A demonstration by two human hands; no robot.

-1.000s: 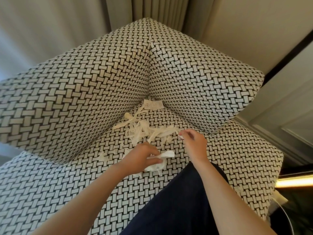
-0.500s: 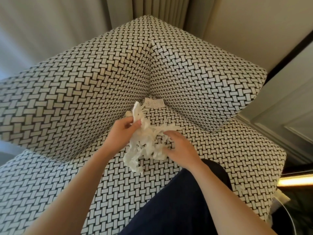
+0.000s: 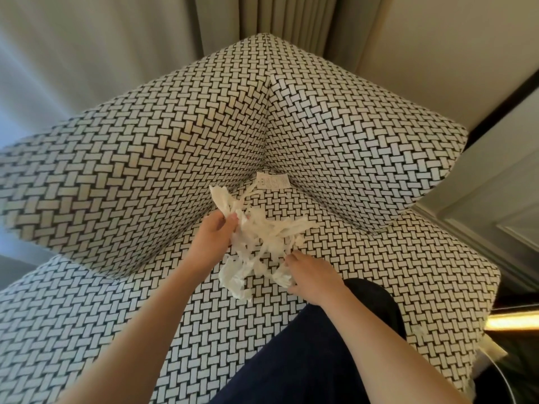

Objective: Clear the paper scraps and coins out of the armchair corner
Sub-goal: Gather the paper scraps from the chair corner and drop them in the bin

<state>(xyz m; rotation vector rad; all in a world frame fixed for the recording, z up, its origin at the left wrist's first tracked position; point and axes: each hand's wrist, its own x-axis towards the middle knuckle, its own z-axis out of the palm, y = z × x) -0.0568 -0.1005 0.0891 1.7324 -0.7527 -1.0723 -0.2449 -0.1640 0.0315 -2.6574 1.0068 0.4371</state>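
Observation:
A tangle of white paper scraps [image 3: 262,240] hangs just above the armchair seat [image 3: 364,258], near its back corner. My left hand [image 3: 214,237] pinches the upper left part of the bunch. My right hand [image 3: 309,277] grips its lower right part, fingers curled into the paper. A loose tail of scraps [image 3: 234,282] dangles between the hands. I see no coins; the paper and hands hide part of the seat.
A white fabric label [image 3: 273,181] sits in the corner seam. The black-and-white woven backrest [image 3: 145,176] and armrest [image 3: 364,135] close in the corner. My dark-trousered knee [image 3: 320,354] rests on the seat. Curtains [image 3: 277,16] hang behind.
The scraps lay spread on the seat a second ago; both hands have gathered them into one bunch and lifted it. My left hand moved up toward the corner.

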